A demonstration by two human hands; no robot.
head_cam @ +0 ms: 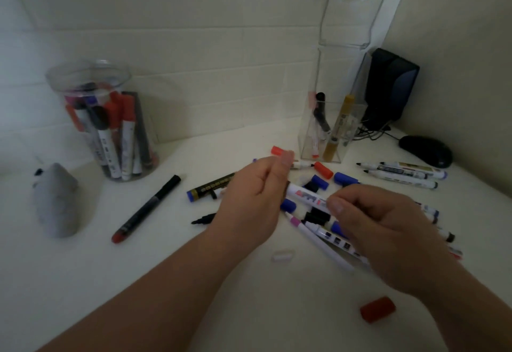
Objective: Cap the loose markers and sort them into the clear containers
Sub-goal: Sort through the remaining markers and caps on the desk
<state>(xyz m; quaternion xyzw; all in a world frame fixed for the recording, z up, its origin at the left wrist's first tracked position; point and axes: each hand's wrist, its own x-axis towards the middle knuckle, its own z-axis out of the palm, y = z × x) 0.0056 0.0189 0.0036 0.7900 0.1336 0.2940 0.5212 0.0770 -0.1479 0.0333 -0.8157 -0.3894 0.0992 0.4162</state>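
white table (83, 282) with loose markers (146, 209), caps (378, 309), clear jar (110, 135), clear box (307, 141), black mouse (425, 150)

Dimly lit corner, white table (83, 282) against pale, horizontally grooved walls (194, 47)

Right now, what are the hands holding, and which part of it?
Both hold one white marker: the right hand pinches its barrel, and the left hand curls round its other end.
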